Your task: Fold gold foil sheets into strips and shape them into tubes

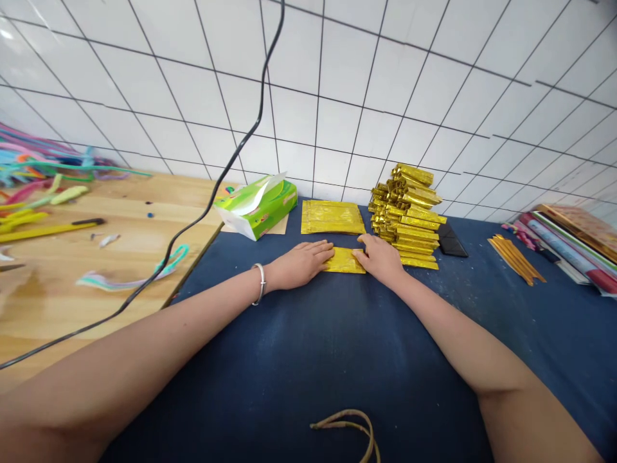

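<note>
A sheet of gold foil paper (345,261) lies across the dark blue tabletop, folded into a narrow strip. My left hand (299,263) rests flat on its left end, fingers stretched out together, a silver bangle at the wrist. At the right end, my right hand (380,258) grips the strip, its thumb on top and its forefinger at the far edge. Just behind lies a flat stack of gold foil sheets (332,217). Beside my right hand rises a pile of folded gold foil strips (409,212).
A green tissue box (263,209) stands at the back left. Right of the pile lie a black phone (452,241), thin brown strips (517,258) and stacked books (573,247). A twisted cord (359,424) lies near me. A black cable (236,151) hangs across the left.
</note>
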Available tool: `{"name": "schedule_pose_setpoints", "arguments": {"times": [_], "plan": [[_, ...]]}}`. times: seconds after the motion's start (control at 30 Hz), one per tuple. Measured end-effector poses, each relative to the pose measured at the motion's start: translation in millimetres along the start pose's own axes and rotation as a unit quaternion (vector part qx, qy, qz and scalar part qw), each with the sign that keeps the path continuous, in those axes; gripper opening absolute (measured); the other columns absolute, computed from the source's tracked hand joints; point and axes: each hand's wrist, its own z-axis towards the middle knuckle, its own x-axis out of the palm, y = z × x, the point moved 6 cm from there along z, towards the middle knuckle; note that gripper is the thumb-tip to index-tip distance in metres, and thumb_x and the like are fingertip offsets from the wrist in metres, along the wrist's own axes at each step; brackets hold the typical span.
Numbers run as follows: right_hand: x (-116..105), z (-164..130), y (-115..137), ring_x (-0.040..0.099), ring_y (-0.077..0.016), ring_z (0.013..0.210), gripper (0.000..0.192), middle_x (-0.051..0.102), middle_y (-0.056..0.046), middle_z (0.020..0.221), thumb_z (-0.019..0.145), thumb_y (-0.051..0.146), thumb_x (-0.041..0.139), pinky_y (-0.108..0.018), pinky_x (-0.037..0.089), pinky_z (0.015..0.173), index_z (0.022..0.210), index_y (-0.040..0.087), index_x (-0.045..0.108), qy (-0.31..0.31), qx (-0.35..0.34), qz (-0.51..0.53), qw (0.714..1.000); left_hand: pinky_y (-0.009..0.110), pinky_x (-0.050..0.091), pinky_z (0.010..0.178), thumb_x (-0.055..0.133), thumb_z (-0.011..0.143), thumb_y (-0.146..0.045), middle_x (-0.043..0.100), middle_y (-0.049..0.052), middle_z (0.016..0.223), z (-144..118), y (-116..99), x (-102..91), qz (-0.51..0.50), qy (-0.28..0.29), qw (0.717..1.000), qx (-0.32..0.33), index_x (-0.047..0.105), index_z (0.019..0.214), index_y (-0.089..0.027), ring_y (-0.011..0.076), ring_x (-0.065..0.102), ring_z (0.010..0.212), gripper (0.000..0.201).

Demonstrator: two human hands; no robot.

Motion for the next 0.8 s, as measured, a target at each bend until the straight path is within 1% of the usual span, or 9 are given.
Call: {"name": "schedule_pose_setpoints", "arguments": {"times": [0.1, 0.23, 0.33, 0.4, 0.5, 0.6, 0.7, 0.73, 0.8], "plan": [[-7.6, -1.4, 8.8, 0.052, -0.0239, 0.105, 0.031, 0.060, -0.009, 0.109, 0.086, 0.036, 0.050, -0.035, 0.044, 0.084, 0.113, 0.022, 0.055, -0.041, -0.062, -0.016, 0.997, 0.036, 0.022, 0.107, 0.021, 0.097, -0.033, 0.027, 0.009, 0.149, -2.2, -1.8, 2.3, -0.003, 0.015, 1.000, 0.018, 0.029, 0.140, -0.021, 0.0208, 0.022, 0.138, 0.046], [-14.2, -9.1, 31.9, 0.046, -0.0237, 0.117, 0.032, 0.055, -0.012, 0.123, 0.089, 0.027, 0.045, -0.039, 0.037, 0.100, 0.117, 0.016, 0.056, -0.055, -0.155, 0.017, 0.986, 0.038, 0.022, 0.108, 0.021, 0.096, -0.032, 0.025, 0.009, 0.149, -3.6, -4.4, 0.1, 0.002, 0.013, 1.000, 0.023, 0.028, 0.141, -0.021, 0.0219, 0.019, 0.139, 0.047], [-15.9, -21.4, 58.7, 0.037, -0.0218, 0.129, 0.042, 0.046, -0.012, 0.136, 0.092, 0.033, 0.038, -0.039, 0.027, 0.109, 0.127, 0.013, 0.049, -0.040, -0.214, 0.093, 0.972, 0.039, 0.023, 0.107, 0.026, 0.095, -0.031, 0.030, 0.010, 0.147, -3.6, -4.2, 0.7, 0.001, 0.003, 1.000, 0.024, 0.034, 0.138, -0.019, 0.0227, 0.022, 0.138, 0.046], [-13.7, -29.4, 77.7, 0.030, -0.0207, 0.134, 0.050, 0.039, -0.012, 0.142, 0.093, 0.040, 0.036, -0.039, 0.024, 0.112, 0.135, 0.012, 0.040, -0.005, -0.245, 0.153, 0.957, 0.040, 0.023, 0.107, 0.033, 0.092, -0.030, 0.036, 0.012, 0.144, -4.0, -2.3, 3.1, 0.000, -0.003, 1.000, 0.022, 0.041, 0.133, -0.017, 0.0236, 0.027, 0.136, 0.044], [-10.0, -31.3, 98.1, 0.022, -0.0206, 0.138, 0.062, 0.030, -0.010, 0.147, 0.091, 0.052, 0.033, -0.041, 0.021, 0.114, 0.141, 0.016, 0.030, 0.034, -0.236, 0.237, 0.942, 0.041, 0.023, 0.108, 0.042, 0.087, -0.027, 0.045, 0.012, 0.138, -5.3, 0.2, 8.0, -0.006, -0.004, 1.000, 0.024, 0.047, 0.129, -0.016, 0.0237, 0.034, 0.132, 0.043], [-4.2, -19.2, 110.2, 0.017, -0.0203, 0.140, 0.068, 0.026, -0.009, 0.149, 0.089, 0.060, 0.027, -0.040, 0.017, 0.115, 0.141, 0.017, 0.029, 0.055, -0.181, 0.313, 0.931, 0.042, 0.021, 0.109, 0.041, 0.088, -0.027, 0.043, 0.011, 0.139, -6.3, 1.2, 10.5, 0.001, -0.018, 0.999, 0.032, 0.046, 0.130, -0.016, 0.0241, 0.031, 0.133, 0.044], [3.7, -3.6, 119.8, 0.015, -0.0212, 0.140, 0.073, 0.026, -0.008, 0.150, 0.087, 0.066, 0.022, -0.043, 0.015, 0.115, 0.141, 0.017, 0.029, 0.049, -0.146, 0.365, 0.918, 0.042, 0.019, 0.110, 0.038, 0.088, -0.025, 0.042, 0.012, 0.140, -6.7, -0.1, 12.2, 0.019, -0.031, 0.998, 0.052, 0.047, 0.129, -0.013, 0.0254, 0.025, 0.136, 0.043], [6.9, 0.8, 120.4, 0.015, -0.0212, 0.140, 0.074, 0.026, -0.008, 0.150, 0.086, 0.066, 0.021, -0.043, 0.014, 0.115, 0.141, 0.018, 0.031, 0.041, -0.131, 0.373, 0.917, 0.042, 0.020, 0.110, 0.037, 0.089, -0.024, 0.044, 0.013, 0.138, -6.7, -0.5, 12.5, 0.023, -0.032, 0.998, 0.057, 0.048, 0.128, -0.012, 0.0256, 0.026, 0.135, 0.043], [13.2, 6.0, 118.3, 0.015, -0.0203, 0.140, 0.072, 0.027, -0.007, 0.149, 0.087, 0.066, 0.021, -0.042, 0.014, 0.115, 0.140, 0.019, 0.033, 0.024, -0.113, 0.377, 0.919, 0.042, 0.024, 0.108, 0.036, 0.089, -0.023, 0.051, 0.015, 0.131, -6.6, -0.7, 12.8, 0.027, -0.026, 0.998, 0.055, 0.053, 0.123, -0.010, 0.0261, 0.034, 0.131, 0.040]]}}
